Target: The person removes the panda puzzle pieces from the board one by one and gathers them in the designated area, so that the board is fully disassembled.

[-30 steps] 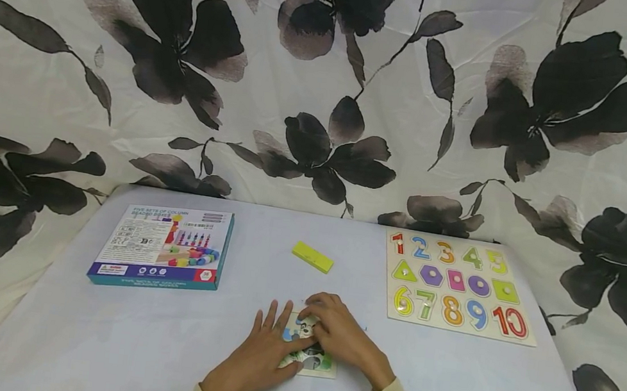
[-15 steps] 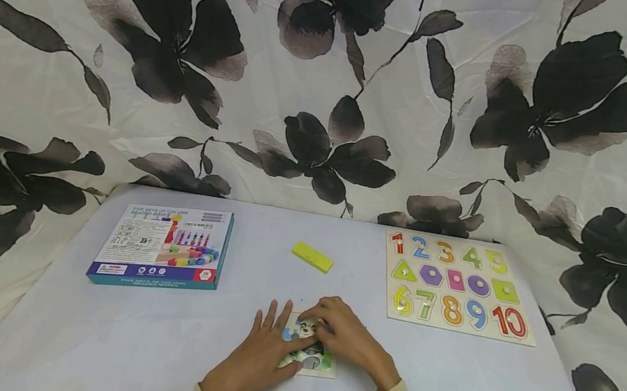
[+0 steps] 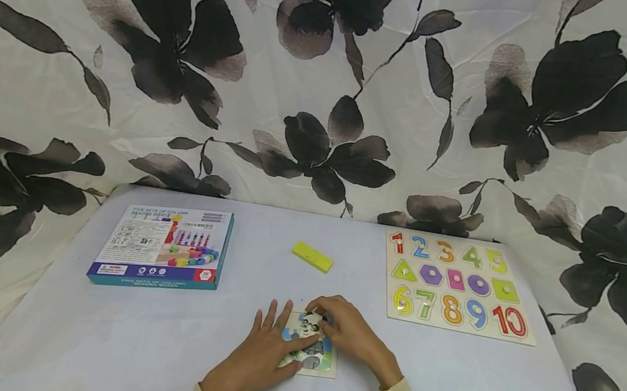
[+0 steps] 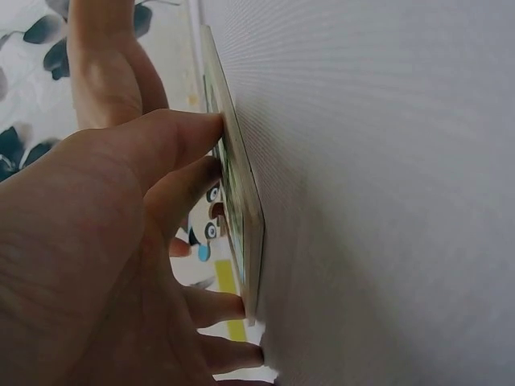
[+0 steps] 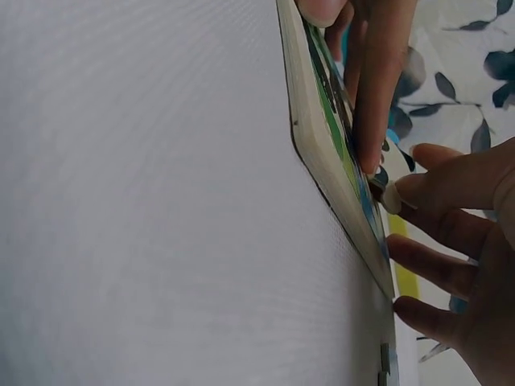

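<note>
The box (image 3: 162, 249) reads "FIVE SETS OF COLUMN"; the board (image 3: 465, 295) shows 1–10.

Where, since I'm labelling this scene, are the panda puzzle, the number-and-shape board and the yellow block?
Panda puzzle (image 3: 322, 359), head view: lower right of its picture.
Number-and-shape board (image 3: 467, 296), head view: bare surface between lower two rows.
Yellow block (image 3: 312, 257), head view: top face.

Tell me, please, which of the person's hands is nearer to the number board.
Right. The right hand is left of the number board, at the panda puzzle's upper right; the left hand is farther left, across the puzzle's left side.
</note>
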Demonstrator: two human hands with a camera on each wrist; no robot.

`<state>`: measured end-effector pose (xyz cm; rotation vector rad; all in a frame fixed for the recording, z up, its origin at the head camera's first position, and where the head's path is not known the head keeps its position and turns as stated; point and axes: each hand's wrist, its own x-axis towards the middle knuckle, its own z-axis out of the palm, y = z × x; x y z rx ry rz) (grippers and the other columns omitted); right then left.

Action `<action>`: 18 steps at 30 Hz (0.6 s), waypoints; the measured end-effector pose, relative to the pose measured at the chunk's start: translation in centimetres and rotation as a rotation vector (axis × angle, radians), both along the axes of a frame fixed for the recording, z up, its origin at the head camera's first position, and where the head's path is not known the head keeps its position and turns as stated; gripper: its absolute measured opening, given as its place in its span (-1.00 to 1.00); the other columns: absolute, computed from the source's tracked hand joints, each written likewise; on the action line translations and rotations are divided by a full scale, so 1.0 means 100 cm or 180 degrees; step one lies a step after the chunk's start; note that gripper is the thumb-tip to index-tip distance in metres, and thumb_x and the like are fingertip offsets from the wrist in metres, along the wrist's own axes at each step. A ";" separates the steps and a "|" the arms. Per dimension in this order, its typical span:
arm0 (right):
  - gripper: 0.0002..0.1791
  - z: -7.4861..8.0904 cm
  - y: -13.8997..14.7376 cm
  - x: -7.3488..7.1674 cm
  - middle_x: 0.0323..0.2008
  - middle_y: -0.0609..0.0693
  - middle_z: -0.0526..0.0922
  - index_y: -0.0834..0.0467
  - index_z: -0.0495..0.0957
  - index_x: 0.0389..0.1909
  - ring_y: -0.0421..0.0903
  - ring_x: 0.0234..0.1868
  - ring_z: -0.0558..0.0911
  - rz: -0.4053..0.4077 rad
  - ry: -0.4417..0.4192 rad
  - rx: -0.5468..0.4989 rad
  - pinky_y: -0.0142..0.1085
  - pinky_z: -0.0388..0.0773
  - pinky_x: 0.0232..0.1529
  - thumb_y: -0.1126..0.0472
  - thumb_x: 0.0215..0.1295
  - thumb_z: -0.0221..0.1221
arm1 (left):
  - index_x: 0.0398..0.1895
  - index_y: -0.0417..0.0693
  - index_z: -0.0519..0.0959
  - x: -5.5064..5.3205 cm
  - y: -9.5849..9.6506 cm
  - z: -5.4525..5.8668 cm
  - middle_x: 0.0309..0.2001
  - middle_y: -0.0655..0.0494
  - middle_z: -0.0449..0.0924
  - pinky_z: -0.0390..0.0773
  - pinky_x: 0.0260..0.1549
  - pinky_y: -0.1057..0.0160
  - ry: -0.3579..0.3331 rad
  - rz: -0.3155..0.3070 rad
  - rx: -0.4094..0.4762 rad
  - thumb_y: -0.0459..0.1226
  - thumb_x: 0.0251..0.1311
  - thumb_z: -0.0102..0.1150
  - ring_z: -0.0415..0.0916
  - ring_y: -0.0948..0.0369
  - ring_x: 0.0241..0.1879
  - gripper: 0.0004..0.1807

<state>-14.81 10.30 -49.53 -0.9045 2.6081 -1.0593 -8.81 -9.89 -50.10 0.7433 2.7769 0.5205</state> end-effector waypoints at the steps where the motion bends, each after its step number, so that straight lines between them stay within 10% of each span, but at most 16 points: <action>1: -0.68 0.000 0.000 0.000 -0.05 -0.09 0.64 0.05 0.57 -0.01 -0.11 0.04 0.53 -0.0004 0.0006 -0.0001 -0.06 0.45 0.09 0.40 0.26 0.16 | 0.31 0.49 0.38 0.000 0.000 0.000 0.45 -0.39 -0.07 0.02 0.18 -0.46 0.0004 -0.0003 -0.0004 0.06 0.26 0.09 -0.19 -0.46 0.37 -0.48; 18: -0.68 0.004 0.024 -0.011 -0.07 -0.18 0.67 0.00 0.62 0.04 -0.19 -0.05 0.59 -0.0311 -0.0219 -0.0466 -0.16 0.50 0.03 0.31 0.31 0.16 | 0.30 0.50 0.38 -0.001 0.000 0.000 0.45 -0.38 -0.09 -0.01 0.19 -0.46 -0.0039 0.0014 0.0019 0.06 0.26 0.09 -0.22 -0.46 0.37 -0.49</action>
